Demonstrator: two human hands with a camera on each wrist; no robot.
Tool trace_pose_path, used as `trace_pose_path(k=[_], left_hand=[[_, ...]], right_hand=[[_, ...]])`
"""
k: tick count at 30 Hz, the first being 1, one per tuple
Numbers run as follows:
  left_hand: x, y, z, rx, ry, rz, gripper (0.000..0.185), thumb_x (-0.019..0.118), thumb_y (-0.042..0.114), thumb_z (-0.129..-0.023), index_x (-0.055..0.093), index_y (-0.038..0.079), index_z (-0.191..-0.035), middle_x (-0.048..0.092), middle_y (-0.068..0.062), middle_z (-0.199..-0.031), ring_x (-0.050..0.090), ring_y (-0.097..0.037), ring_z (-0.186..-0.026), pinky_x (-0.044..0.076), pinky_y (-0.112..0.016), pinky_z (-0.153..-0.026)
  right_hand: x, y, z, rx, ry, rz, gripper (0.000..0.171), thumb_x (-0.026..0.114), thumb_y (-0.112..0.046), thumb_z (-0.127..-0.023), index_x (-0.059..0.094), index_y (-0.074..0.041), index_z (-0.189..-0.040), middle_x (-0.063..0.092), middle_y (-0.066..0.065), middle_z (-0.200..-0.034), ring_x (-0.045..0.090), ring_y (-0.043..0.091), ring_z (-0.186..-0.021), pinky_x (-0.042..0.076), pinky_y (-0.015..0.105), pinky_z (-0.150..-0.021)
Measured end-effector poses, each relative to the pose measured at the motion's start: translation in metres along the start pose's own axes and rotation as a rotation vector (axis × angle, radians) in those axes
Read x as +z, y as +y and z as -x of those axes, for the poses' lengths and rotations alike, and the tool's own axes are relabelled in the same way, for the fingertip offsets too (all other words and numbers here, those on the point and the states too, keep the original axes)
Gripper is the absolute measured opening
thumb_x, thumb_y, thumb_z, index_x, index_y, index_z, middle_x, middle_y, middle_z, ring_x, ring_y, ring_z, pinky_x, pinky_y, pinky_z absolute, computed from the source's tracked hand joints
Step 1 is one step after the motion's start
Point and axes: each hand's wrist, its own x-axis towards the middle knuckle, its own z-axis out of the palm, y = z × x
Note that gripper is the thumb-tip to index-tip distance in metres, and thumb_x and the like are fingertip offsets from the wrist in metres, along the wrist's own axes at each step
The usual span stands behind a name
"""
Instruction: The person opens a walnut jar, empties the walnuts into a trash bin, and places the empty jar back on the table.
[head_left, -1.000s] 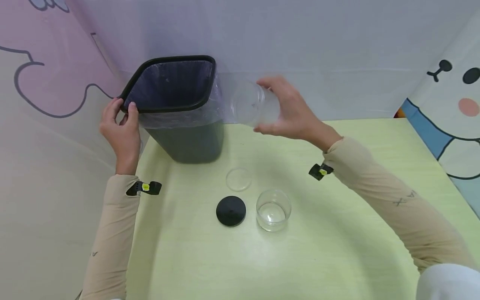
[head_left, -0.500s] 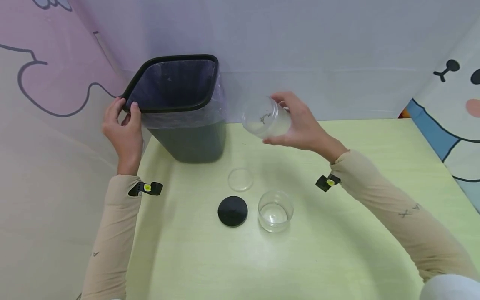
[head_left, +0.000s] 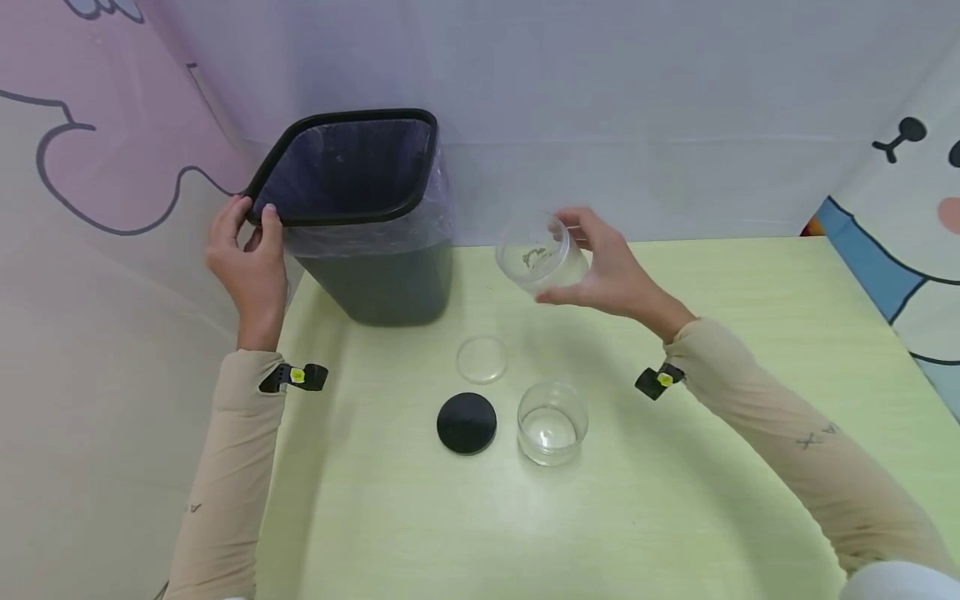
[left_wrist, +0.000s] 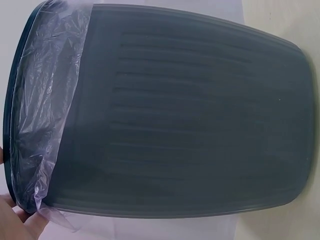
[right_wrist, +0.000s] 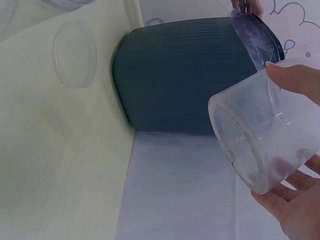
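Beside ribbed bin point(head_left: 360, 225) — clear round jar point(head_left: 542, 254).

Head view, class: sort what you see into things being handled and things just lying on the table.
In hand:
right hand grips a clear jar
left hand holds the dark bin by its rim

Lying about:
black lid
clear lid
second clear jar
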Motion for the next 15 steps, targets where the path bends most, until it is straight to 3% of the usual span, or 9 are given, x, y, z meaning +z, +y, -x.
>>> trace_pose_path(k=[10, 15], left_hand=[[0.0, 0.001, 0.001, 0.008, -0.01, 0.002, 0.038, 0.064, 0.017, -0.089, 0.062, -0.006, -0.119, 0.054, -0.014, -0.127, 0.052, -0.02, -0.115, 0.046, -0.026, -0.094], [0.0, 0.0, 0.001, 0.01, -0.01, 0.001, 0.038, 0.063, 0.017, -0.089, 0.062, -0.005, -0.119, 0.054, -0.014, -0.128, 0.052, -0.02, -0.116, 0.046, -0.026, -0.094]], right_hand=[[0.004, 0.008, 0.005, 0.055, -0.028, -0.035, 0.084, 0.089, -0.001, -0.057, 0.043, 0.006, -0.127, 0.053, 0.023, -0.123, 0.052, 0.038, -0.112, 0.041, 0.048, -0.096], [0.008, 0.023, 0.008, 0.036, -0.035, -0.048, 0.086, 0.09, -0.004, -0.056, 0.043, 0.005, -0.128, 0.054, 0.022, -0.12, 0.05, 0.036, -0.112, 0.041, 0.047, -0.092]])
